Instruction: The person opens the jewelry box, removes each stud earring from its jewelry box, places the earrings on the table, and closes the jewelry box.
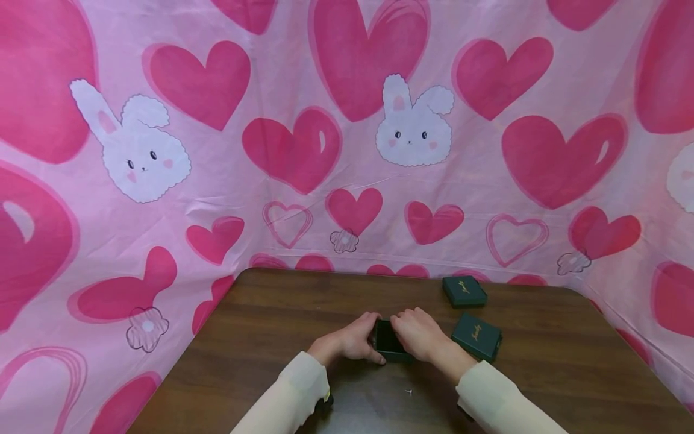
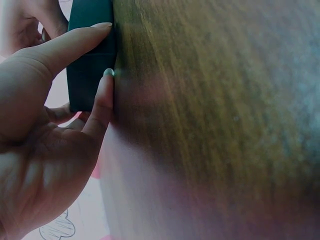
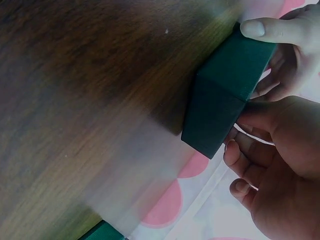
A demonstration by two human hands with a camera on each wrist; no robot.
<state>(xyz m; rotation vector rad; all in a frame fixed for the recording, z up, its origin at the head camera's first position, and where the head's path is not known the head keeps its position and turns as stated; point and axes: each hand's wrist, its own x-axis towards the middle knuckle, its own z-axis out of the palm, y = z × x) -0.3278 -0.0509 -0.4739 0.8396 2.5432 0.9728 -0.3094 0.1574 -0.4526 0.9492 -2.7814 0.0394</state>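
Note:
An uncovered dark green jewelry box (image 1: pixel 396 357) sits on the brown table between both hands. My left hand (image 1: pixel 355 340) grips its left end; in the left wrist view the thumb (image 2: pixel 82 42) lies along the side wall and the other fingers reach under and around the end. My right hand (image 1: pixel 417 333) is at the box's right rim, its thumb dipping behind the edge and its other fingers curled, as the right wrist view shows. Whether those fingers pinch the rim or something inside, I cannot tell. The box's interior looks black.
Two green box pieces with gold lettering lie to the right, one nearer (image 1: pixel 477 336) and one farther back (image 1: pixel 464 291). A tiny white T-shaped piece (image 1: pixel 409 392) lies on the table (image 1: pixel 287 301) in front of the box. Pink heart-print cloth (image 1: pixel 347 157) hangs behind and beside the table.

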